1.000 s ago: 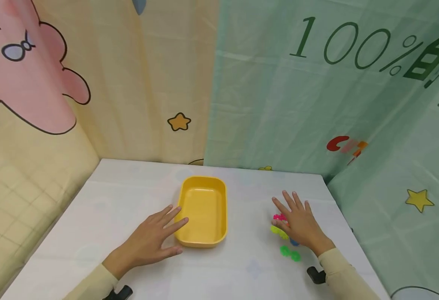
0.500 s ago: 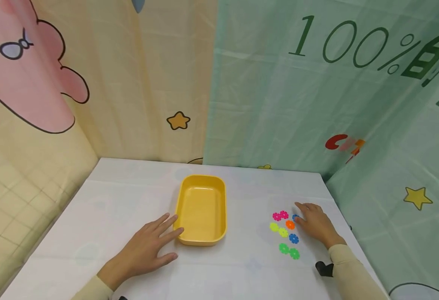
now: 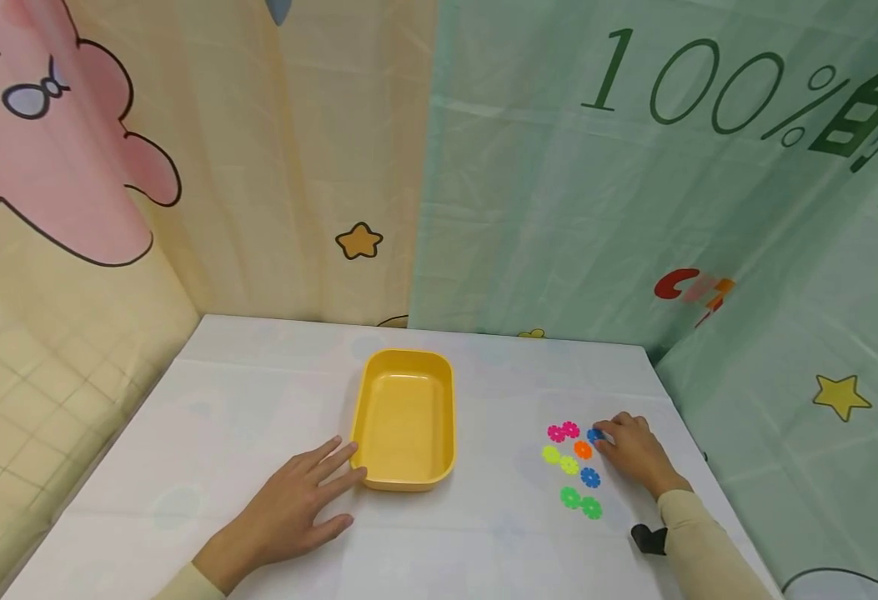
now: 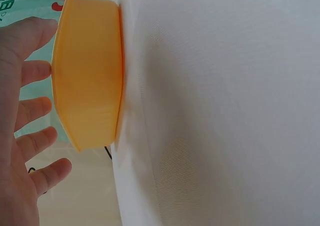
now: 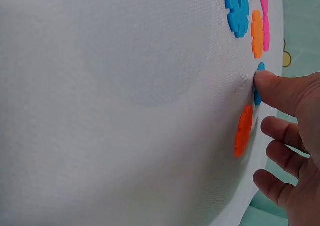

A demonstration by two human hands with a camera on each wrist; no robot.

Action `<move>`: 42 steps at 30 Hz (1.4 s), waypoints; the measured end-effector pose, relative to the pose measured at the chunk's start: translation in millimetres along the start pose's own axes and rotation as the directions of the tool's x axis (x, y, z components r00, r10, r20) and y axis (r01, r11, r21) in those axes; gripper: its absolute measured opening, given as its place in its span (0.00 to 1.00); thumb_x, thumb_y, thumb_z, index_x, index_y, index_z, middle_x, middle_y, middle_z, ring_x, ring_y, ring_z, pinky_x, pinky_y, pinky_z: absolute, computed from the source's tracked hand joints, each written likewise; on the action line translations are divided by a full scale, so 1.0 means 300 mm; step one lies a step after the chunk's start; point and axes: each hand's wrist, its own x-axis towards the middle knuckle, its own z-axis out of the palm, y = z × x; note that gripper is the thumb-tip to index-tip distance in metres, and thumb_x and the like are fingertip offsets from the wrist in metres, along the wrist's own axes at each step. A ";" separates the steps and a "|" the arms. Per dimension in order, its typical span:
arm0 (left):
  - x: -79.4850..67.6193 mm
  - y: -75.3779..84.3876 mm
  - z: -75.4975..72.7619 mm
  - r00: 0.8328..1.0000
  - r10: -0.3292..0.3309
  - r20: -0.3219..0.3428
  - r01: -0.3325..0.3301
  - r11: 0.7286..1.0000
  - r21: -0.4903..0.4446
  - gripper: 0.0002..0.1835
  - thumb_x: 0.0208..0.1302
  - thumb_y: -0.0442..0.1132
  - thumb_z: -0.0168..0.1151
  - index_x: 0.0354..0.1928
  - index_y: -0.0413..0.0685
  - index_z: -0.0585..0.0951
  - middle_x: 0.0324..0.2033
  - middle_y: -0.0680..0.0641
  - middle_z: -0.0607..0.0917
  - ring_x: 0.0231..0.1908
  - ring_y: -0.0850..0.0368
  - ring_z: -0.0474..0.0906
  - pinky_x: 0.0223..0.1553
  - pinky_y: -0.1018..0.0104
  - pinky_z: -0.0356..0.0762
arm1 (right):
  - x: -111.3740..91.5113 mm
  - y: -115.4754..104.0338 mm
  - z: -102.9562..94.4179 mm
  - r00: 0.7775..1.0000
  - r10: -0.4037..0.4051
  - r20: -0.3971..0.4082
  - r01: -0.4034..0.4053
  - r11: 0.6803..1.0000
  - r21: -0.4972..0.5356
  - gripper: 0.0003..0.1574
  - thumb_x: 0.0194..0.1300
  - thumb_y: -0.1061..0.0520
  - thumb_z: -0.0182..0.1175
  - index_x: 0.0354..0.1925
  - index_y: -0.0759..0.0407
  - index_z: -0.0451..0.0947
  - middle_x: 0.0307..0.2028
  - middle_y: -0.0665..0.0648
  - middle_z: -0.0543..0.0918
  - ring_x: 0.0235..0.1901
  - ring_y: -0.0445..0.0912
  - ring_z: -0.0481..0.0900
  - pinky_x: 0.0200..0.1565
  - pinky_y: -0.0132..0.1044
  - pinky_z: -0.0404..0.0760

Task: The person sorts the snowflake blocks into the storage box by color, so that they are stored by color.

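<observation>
My right hand [image 3: 636,454] is low over the table at the right, thumb and forefinger at a blue snowflake building disc [image 3: 594,435]. In the right wrist view the thumb presses on that blue disc [image 5: 258,84], the forefinger tip hidden behind it, the other fingers curled. An orange-red disc [image 5: 243,131] lies beneath this hand. My left hand [image 3: 288,508] has its fingers spread, fingertips right at the near left rim of a yellow plastic tray [image 3: 403,483]. The left wrist view shows the tray's side wall [image 4: 90,71] just beyond those fingertips.
Left of the right hand lie two pink discs [image 3: 563,431], two yellow ones [image 3: 560,459], an orange one [image 3: 583,450], another blue one [image 3: 590,477] and two green ones [image 3: 581,502]. A white cloth covers the table [image 3: 484,542]. Printed curtains [image 3: 559,208] enclose it.
My right hand has moved right, off the group of discs, uncovering them, and its thumb and forefinger have closed in on the far blue disc. The left hand has drawn back slightly at the tray.
</observation>
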 end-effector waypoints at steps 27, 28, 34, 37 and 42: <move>-0.022 0.010 0.020 0.998 0.012 -0.057 -0.010 0.999 0.032 0.33 0.58 0.59 0.71 0.65 0.58 0.80 0.70 0.45 0.75 0.71 0.39 0.67 0.54 0.46 0.80 | 0.407 -0.539 -0.214 0.966 0.145 0.212 -0.256 0.607 0.752 0.10 0.71 0.55 0.63 0.44 0.62 0.81 0.38 0.56 0.83 0.33 0.47 0.79 0.36 0.38 0.72; -0.022 0.012 0.021 0.998 0.012 -0.057 -0.010 0.999 0.033 0.33 0.59 0.60 0.71 0.65 0.58 0.80 0.70 0.45 0.75 0.71 0.39 0.67 0.54 0.46 0.80 | 0.424 -0.575 -0.214 0.964 0.151 0.221 -0.267 0.580 0.770 0.09 0.71 0.56 0.64 0.44 0.61 0.82 0.37 0.56 0.83 0.32 0.47 0.79 0.35 0.37 0.71; -0.025 0.013 0.022 0.998 0.006 -0.060 -0.004 0.999 0.034 0.33 0.59 0.61 0.70 0.64 0.58 0.80 0.69 0.45 0.76 0.72 0.40 0.66 0.55 0.46 0.80 | 0.483 -0.758 -0.181 0.951 0.183 0.250 -0.308 0.473 0.826 0.07 0.68 0.58 0.67 0.41 0.60 0.85 0.36 0.56 0.88 0.30 0.47 0.81 0.33 0.32 0.75; -0.026 0.011 0.024 0.998 0.011 -0.067 -0.009 0.999 0.036 0.33 0.60 0.62 0.70 0.64 0.58 0.81 0.69 0.45 0.76 0.72 0.40 0.66 0.55 0.46 0.80 | 0.491 -0.828 -0.136 0.951 0.178 0.252 -0.305 0.429 0.850 0.05 0.67 0.61 0.68 0.38 0.64 0.85 0.30 0.55 0.86 0.25 0.45 0.80 0.29 0.28 0.79; -0.027 0.013 0.030 0.998 0.005 -0.063 -0.004 1.000 0.018 0.33 0.64 0.65 0.65 0.65 0.57 0.80 0.70 0.45 0.75 0.72 0.41 0.67 0.57 0.47 0.79 | 0.486 -0.932 -0.048 0.946 0.178 0.271 -0.317 0.328 0.890 0.04 0.64 0.69 0.66 0.38 0.72 0.82 0.23 0.58 0.84 0.18 0.42 0.81 0.26 0.28 0.83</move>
